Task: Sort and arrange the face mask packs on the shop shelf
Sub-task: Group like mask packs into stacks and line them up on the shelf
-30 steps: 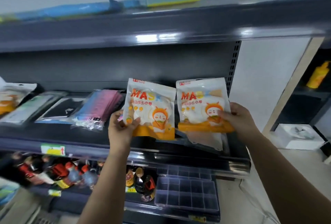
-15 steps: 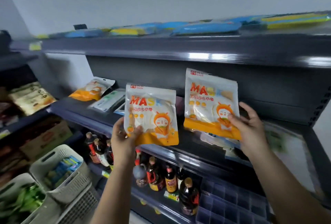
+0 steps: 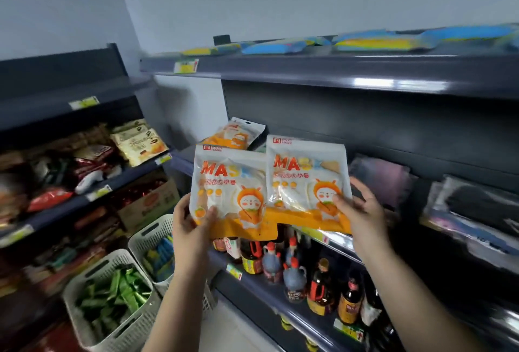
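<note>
I hold two white-and-orange mask packs upright in front of the dark shelf (image 3: 438, 160). My left hand (image 3: 193, 222) grips the left mask pack (image 3: 230, 185) at its lower left corner. My right hand (image 3: 359, 211) grips the right mask pack (image 3: 306, 180) at its lower right side. The two packs sit side by side, edges touching or slightly overlapping. Behind them, a third matching mask pack (image 3: 238, 133) lies on the shelf at its left end. Further right on the same shelf lie a purple mask pack (image 3: 384, 177) and a black mask pack (image 3: 477, 202).
Bottles of sauce (image 3: 320, 289) fill the shelf below. Blue-and-yellow packs (image 3: 373, 42) lie on the top shelf. Snack bags (image 3: 137, 140) sit on the left shelving. Two white baskets (image 3: 92, 320) with green and blue goods stand on the floor at lower left.
The view has swung left along the shelf. Both packs have come closer together, the right one lowered to the level of the left. The third orange pack is now right behind them.
</note>
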The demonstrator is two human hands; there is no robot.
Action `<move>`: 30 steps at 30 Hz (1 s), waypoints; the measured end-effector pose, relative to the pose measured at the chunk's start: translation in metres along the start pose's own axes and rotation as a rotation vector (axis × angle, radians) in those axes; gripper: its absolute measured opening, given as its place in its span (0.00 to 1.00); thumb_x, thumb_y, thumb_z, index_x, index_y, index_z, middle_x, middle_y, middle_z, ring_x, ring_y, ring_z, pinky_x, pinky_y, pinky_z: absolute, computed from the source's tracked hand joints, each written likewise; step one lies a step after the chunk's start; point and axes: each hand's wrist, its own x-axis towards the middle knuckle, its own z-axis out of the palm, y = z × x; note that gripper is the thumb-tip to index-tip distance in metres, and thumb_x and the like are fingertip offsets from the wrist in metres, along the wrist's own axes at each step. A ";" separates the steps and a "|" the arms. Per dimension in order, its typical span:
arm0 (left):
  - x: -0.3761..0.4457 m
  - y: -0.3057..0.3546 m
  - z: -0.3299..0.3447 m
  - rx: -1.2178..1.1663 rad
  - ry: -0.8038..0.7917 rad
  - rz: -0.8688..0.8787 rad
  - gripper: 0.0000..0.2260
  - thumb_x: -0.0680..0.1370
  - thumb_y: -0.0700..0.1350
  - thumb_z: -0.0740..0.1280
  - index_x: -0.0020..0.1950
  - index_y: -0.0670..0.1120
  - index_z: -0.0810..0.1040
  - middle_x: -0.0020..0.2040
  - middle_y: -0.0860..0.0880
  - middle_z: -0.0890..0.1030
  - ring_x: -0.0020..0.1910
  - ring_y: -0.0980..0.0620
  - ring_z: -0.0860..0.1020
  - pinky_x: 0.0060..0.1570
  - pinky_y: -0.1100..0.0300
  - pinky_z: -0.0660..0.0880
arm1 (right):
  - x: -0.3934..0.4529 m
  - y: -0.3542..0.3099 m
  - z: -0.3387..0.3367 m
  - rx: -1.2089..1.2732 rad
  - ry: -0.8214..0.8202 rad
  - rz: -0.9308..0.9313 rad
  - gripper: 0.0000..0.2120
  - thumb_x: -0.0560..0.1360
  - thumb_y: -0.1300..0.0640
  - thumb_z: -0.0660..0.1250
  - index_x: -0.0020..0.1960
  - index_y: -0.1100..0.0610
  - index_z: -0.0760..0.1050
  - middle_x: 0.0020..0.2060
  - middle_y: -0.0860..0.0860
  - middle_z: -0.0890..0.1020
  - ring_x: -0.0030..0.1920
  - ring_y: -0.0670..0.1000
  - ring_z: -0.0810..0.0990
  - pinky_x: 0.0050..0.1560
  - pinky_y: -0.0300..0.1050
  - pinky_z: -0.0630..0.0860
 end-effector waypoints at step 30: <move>0.270 -0.022 -0.045 -0.121 -0.028 -0.190 0.15 0.77 0.33 0.63 0.57 0.51 0.73 0.54 0.47 0.80 0.51 0.45 0.80 0.48 0.49 0.80 | 0.190 0.100 0.208 0.014 0.067 0.060 0.19 0.71 0.67 0.71 0.58 0.53 0.73 0.48 0.50 0.82 0.56 0.58 0.81 0.58 0.61 0.76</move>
